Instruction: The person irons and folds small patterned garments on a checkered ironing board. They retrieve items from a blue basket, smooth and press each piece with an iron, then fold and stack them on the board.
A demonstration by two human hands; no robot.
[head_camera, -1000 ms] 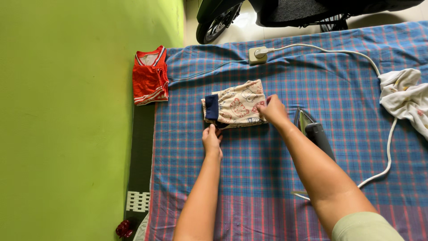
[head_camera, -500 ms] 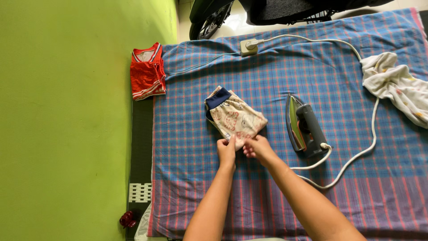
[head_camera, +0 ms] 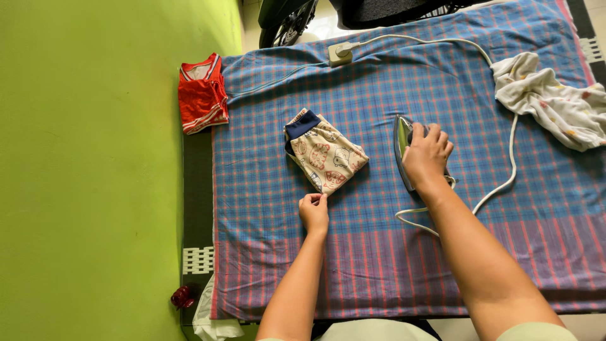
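Your left hand [head_camera: 314, 211] pinches the near corner of the folded cream printed shorts [head_camera: 325, 155], which lie flat on the blue plaid cloth [head_camera: 379, 252] near its middle, navy waistband turned away from you. Your right hand [head_camera: 427, 155], arm stretched forward, is closed over the handle of the iron [head_camera: 402, 148] just right of the shorts. Farther off lie 1 folded red shirt [head_camera: 201, 95] at the left edge, a crumpled white garment [head_camera: 555, 101] at the right, and a white plug socket [head_camera: 339, 53] at the far edge.

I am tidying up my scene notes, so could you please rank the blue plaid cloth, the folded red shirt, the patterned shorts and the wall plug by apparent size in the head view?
1. blue plaid cloth
2. patterned shorts and folded red shirt: too alike to rank
3. wall plug
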